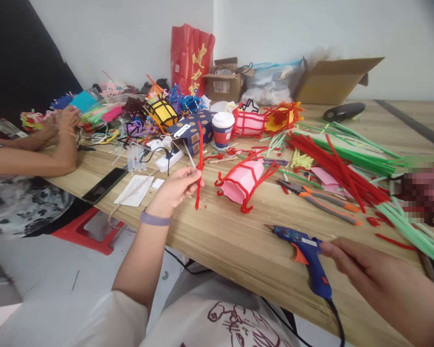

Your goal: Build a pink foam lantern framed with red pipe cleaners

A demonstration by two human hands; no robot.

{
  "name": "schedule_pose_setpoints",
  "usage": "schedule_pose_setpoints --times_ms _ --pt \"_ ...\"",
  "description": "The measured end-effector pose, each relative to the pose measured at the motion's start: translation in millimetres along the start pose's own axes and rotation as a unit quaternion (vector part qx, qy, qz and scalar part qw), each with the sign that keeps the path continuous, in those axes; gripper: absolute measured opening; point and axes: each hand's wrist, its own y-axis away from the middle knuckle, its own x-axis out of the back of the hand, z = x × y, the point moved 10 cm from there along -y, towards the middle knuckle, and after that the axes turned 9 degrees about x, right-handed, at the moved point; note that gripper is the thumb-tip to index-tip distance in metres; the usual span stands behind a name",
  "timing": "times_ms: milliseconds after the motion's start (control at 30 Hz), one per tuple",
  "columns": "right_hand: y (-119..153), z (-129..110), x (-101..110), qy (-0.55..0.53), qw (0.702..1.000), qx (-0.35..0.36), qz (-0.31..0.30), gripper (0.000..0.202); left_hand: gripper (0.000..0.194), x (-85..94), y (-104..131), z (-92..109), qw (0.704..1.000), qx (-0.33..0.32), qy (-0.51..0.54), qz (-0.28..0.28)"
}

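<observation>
My left hand (177, 189) pinches a red pipe cleaner (201, 149), held nearly upright above the table. The fingertips of my right hand (369, 270) close at the back of a blue hot glue gun (297, 237) with an orange trigger; part of that grip is hidden. The gun's nozzle points left, and its black cord runs down over the table's front edge. Between my hands and farther back lies a pink paper lantern (243, 182) framed in red pipe cleaners, its curled ends facing me. Orange-handled pliers (321, 200) rest behind the gun.
Red pipe cleaners (342, 166) and green ones (369, 159) spread at the right. A lidded paper cup (223, 130), a dotted box (198, 127) and a power strip (169, 159) stand behind my left hand. A phone (104, 185) lies left. Another person's arms (47, 154) rest far left.
</observation>
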Motion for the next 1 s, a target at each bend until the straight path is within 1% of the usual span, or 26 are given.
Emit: schedule_pose_setpoints --times_ms 33,100,133,200,233,300,367,400,433,467,500,567,700,767,833,900,967,1000 --pt "-3 -20 -4 -0.072 0.997 0.013 -0.006 0.037 0.026 -11.0 7 7 0.998 -0.017 0.06 -0.032" --pt "-11 -66 -17 -0.199 0.979 0.043 -0.029 0.031 0.027 -35.9 22 17 0.987 -0.036 0.13 -0.089" --pt "-16 -86 -24 -0.253 0.965 0.054 -0.035 0.03 0.024 -47.9 28 21 0.982 -0.04 0.15 -0.11" --pt "-24 -116 -44 -0.354 0.931 0.044 -0.078 0.032 0.021 -70.2 41 27 0.973 -0.051 0.171 -0.147" --pt "-27 -129 -57 -0.409 0.904 0.039 -0.117 0.033 0.019 -79.8 46 29 0.969 -0.056 0.175 -0.163" --pt "-27 -145 -75 -0.53 0.829 0.008 -0.178 0.038 0.018 -93.6 54 32 0.964 -0.067 0.182 -0.184" --pt "-23 -153 -86 -0.625 0.75 -0.032 -0.214 0.038 0.017 -101.0 58 31 0.96 -0.074 0.188 -0.194" --pt "-21 -153 -90 -0.657 0.718 -0.053 -0.222 0.037 0.017 -102.9 59 30 0.959 -0.075 0.192 -0.195" --pt "-18 -152 -92 -0.679 0.695 -0.073 -0.225 0.034 0.016 -103.9 59 29 0.958 -0.075 0.196 -0.196" --pt "-16 -150 -95 -0.693 0.679 -0.092 -0.224 0.032 0.016 -104.4 59 28 0.956 -0.072 0.203 -0.197" --pt "-14 -147 -96 -0.701 0.67 -0.109 -0.218 0.031 0.015 -104.7 58 26 0.954 -0.068 0.212 -0.199" --pt "-11 -141 -97 -0.712 0.66 -0.13 -0.201 0.029 0.013 -105.5 56 21 0.947 -0.051 0.243 -0.206" --pt "-9 -134 -91 -0.734 0.648 -0.132 -0.156 0.028 0.011 -108.8 53 11 0.917 -0.014 0.332 -0.22" --pt "-11 -129 -86 -0.746 0.644 -0.123 -0.118 0.029 0.012 -111.6 53 8 0.903 -0.006 0.365 -0.227" --pt "-12 -126 -81 -0.759 0.637 -0.109 -0.087 0.028 0.02 -116.6 54 5 0.889 -0.002 0.387 -0.245" --pt "-12 -126 -76 -0.774 0.623 -0.083 -0.069 0.025 0.029 -123.4 57 6 0.87 0.001 0.407 -0.278" --pt "-14 -129 -70 -0.79 0.609 -0.05 -0.05 0.021 0.031 -130.3 60 6 0.855 0.008 0.42 -0.305" --pt "-15 -129 -66 -0.796 0.603 -0.035 -0.035 0.019 0.031 -133.2 61 4 0.852 0.013 0.424 -0.309"
